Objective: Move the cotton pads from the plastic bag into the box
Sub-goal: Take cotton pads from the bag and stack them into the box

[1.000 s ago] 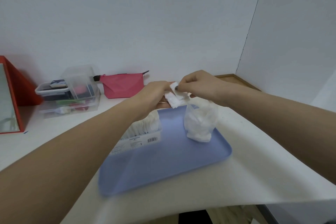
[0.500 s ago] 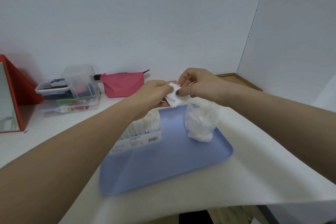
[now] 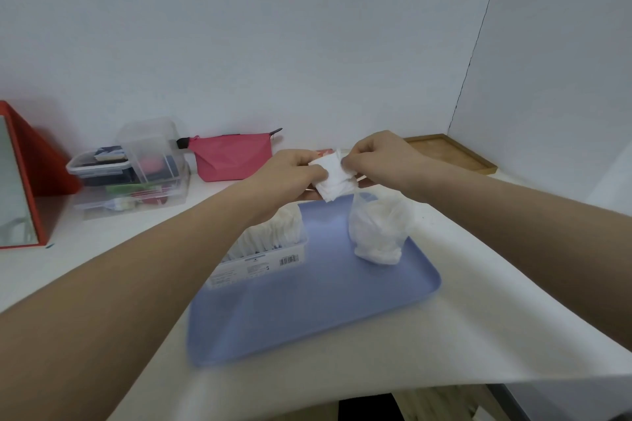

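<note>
At the centre of the frame, the left hand (image 3: pixel 290 171) and the right hand (image 3: pixel 379 155) both pinch a small stack of square white cotton pads (image 3: pixel 333 178), held in the air above the far edge of the blue plastic tray (image 3: pixel 307 311). Below them on the tray, the clear plastic bag (image 3: pixel 379 229) (pads inside) stands right of the clear plastic box (image 3: pixel 270 246), which is packed with upright pads.

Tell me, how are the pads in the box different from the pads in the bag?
The pads in the box stand packed in a neat row; the pads in the bag sit in a loose jumble. The box is stiff, open-topped and labelled; the bag is soft, clear and crinkly. Both sit on the blue tray, and both hold white pads.
</note>
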### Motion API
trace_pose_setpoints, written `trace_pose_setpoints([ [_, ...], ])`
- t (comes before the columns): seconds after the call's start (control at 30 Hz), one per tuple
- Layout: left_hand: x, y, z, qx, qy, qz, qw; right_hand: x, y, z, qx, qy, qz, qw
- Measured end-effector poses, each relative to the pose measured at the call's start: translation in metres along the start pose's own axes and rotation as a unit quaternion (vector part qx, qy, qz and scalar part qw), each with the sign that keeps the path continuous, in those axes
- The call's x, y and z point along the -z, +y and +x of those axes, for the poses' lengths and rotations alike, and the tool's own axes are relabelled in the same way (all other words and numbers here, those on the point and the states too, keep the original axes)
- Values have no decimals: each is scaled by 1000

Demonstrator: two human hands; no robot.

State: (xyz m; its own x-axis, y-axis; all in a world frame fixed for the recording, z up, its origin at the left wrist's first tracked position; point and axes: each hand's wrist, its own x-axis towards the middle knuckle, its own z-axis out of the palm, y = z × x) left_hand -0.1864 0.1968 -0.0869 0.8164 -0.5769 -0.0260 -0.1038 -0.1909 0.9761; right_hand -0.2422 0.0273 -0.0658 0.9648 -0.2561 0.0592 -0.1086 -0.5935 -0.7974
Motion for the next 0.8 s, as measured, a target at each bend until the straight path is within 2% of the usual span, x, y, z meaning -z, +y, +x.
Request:
trace_pose_setpoints([
  [0.17,2,-1,3,5,16,34,999,-1,-5,0,-9,1,-4,1000],
  [0.33,3,5,-1,-4,-8,17,1000,-5,-14,-3,52,25,-79,995],
  [0.4,5,6,-2,-5,-6,19,1000,-3,-13,-1,50,33,-92,994],
  [0.53,9,6,-3,-8,17,46,999,-1,-13,1,18,59,-17,998],
  [0.63,13,8,-5,-4,29,37,999,-4,-22,-1,-36,-2,115,993],
  [0.7,16,9,-7,-1,37,25,999,-7,-27,-3,-63,-62,123,988],
  [0.8,23,13,-12,0,40,23,999,-13,-31,-3,-73,-79,129,986],
])
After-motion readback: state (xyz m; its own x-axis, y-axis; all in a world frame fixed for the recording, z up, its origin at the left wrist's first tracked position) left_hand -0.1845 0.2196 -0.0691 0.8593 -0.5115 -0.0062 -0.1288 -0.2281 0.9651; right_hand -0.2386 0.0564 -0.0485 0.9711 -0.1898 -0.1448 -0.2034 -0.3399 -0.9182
